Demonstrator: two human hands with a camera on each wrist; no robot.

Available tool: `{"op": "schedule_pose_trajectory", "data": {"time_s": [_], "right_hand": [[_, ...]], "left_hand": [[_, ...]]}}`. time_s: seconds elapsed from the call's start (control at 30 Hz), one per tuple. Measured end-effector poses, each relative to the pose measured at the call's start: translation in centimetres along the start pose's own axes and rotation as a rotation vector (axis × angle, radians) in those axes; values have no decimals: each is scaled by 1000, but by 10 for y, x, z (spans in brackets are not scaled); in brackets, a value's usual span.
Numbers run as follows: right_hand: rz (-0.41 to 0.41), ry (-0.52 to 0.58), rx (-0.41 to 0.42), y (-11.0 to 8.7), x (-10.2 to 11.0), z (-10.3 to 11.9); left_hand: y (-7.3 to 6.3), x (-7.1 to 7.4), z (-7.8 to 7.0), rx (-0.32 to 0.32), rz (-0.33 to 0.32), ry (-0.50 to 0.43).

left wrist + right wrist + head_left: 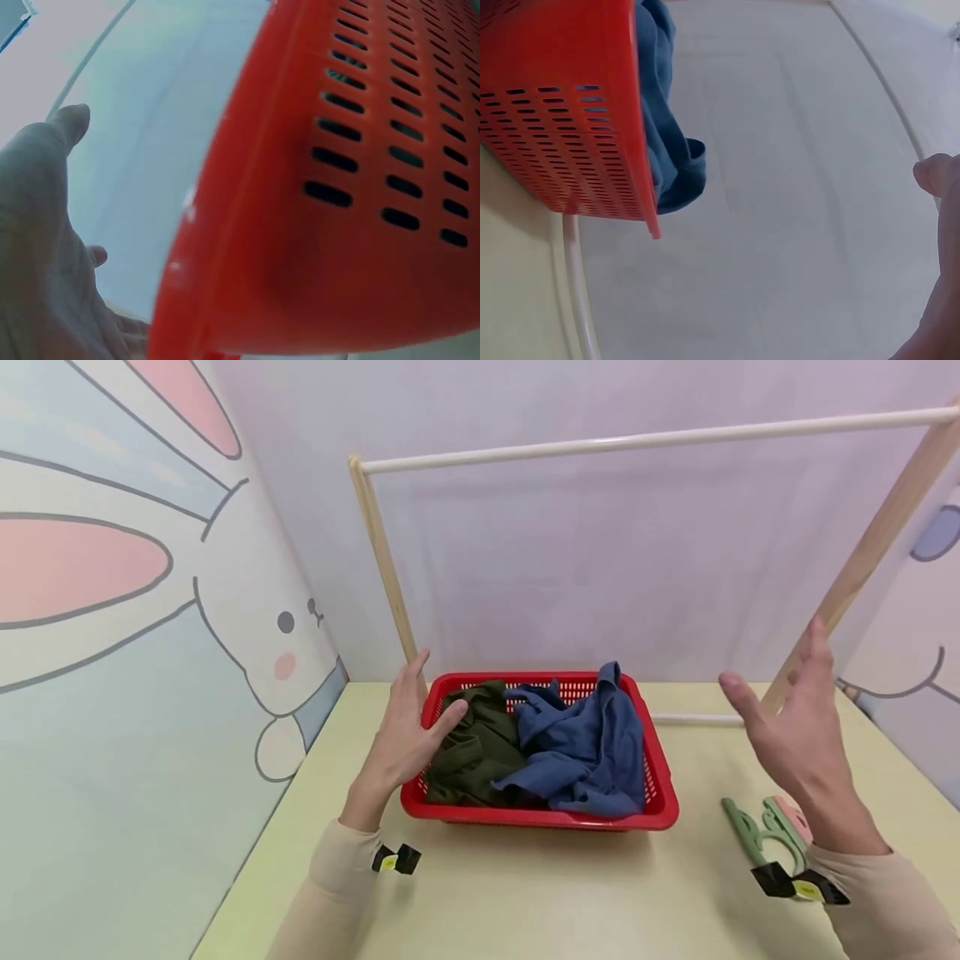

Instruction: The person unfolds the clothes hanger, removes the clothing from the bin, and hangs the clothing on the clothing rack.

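On the left I have the left hand [401, 739] with thumb and fingers spread well apart, gripping nothing, beside the red plastic basket [525, 817]. It hides part of the basket's left rim from my head view, and I can't tell whether the lower fingertips touch that rim. The basket sits on the table [510, 893], its walls pierced with rows of slots. Inside, a rumpled dark green garment [476, 752] lies on the left, partly behind the thumb; a crumpled blue garment [581, 747] fills the right, one fold poking above the back rim. Farther right, the right hand [802, 739] also has its thumb and fingers apart, holding nothing, well away from the basket; my right wrist view cuts it off. Below it lie green and pink hangers [742, 827], partly covered by the black wrist mount [772, 880].
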State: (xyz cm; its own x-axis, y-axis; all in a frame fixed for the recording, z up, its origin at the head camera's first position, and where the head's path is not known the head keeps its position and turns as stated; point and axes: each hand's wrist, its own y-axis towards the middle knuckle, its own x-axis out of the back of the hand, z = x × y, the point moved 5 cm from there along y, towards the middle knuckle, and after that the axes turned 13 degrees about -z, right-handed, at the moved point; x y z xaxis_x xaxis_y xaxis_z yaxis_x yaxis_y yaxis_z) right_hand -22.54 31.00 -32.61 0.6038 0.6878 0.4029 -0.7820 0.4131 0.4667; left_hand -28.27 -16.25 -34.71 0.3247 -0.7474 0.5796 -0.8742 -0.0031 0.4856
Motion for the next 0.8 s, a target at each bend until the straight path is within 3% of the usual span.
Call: {"op": "schedule_pose_trajectory", "data": {"time_s": [0.27, 0.6, 0.8], "right_hand": [[-67, 113, -73, 3, 17, -7], [-74, 56, -102, 4, 21, -12], [-89, 85, -140, 4, 23, -13]], "left_hand": [[-3, -4, 11, 52, -14, -31], [-2, -10, 32, 139, 21, -145], [-1, -18, 45, 214, 30, -173]]}}
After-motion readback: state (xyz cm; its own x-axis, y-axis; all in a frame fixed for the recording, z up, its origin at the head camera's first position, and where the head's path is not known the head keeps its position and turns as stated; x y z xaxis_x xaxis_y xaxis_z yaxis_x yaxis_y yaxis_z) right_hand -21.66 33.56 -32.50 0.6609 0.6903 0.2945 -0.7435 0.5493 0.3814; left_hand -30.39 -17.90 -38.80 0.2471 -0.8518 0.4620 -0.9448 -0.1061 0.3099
